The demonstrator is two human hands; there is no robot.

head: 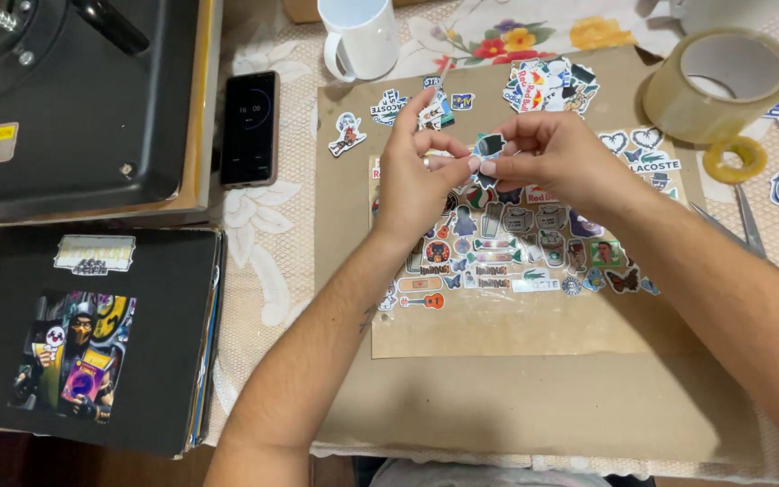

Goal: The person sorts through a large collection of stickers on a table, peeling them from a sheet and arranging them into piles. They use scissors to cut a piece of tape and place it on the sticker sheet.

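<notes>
Both hands meet over the middle of the board (353, 397). Between them is one small dark sticker (490, 144). The left hand (416, 176) comes in from 7 o'clock and the right hand (556, 158) comes in from 4 o'clock.

The sticker is held up in the air, above the sheet (507, 325), not lying on it. It sits right at the fingertips of both hands. The right thumb and first finger are closed on its right edge, at 3 o'clock from the sticker. The left thumb and finger are pinched on its lower left edge, at 8 o'clock. The left pointer finger sticks up and is not holding anything. Both hands are just as near to the sticker, since both touch it. The sticker is too small to tell which way its long side runs.

Under the hands, the sheet is partly filled with rows of bright stickers. Its lower half is bare. A loose pile (547, 86) of stickers lies at 1 o'clock from the hands, near the top of the board.

A white mug (360, 38) stands at 11 o'clock. A phone (249, 128) lies at 9 o'clock, beside a black machine (74, 99). A black folder (87, 338) with a picture on it lies at 8 o'clock. A big tape roll (728, 86) sits at 2 o'clock, with a small yellow roll (734, 160) just beside it. Scissors (737, 225) lie at 3 o'clock.
</notes>
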